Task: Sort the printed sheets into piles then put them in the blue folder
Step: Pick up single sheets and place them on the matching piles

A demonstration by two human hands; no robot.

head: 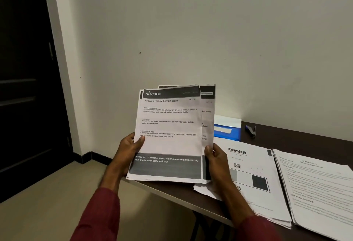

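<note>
I hold a small stack of printed sheets [168, 141] upright above the table's left end; the front page is headed "KITCHEN". My left hand [129, 149] grips its left edge, thumb on the front page. My right hand [215, 158] grips the right edge, where a rear sheet sticks out sideways. A pile topped by a "blinkit" sheet [248, 172] lies flat on the table beside my right hand. Another pile of text sheets [317, 187] lies at the far right. The blue folder [229, 131] lies against the wall behind the held stack, partly hidden by it.
A dark stapler [251, 131] lies on the dark brown table [305, 137] right of the folder. The table's front edge runs diagonally under my arms. A dark door [24, 88] stands at the left, with tiled floor below.
</note>
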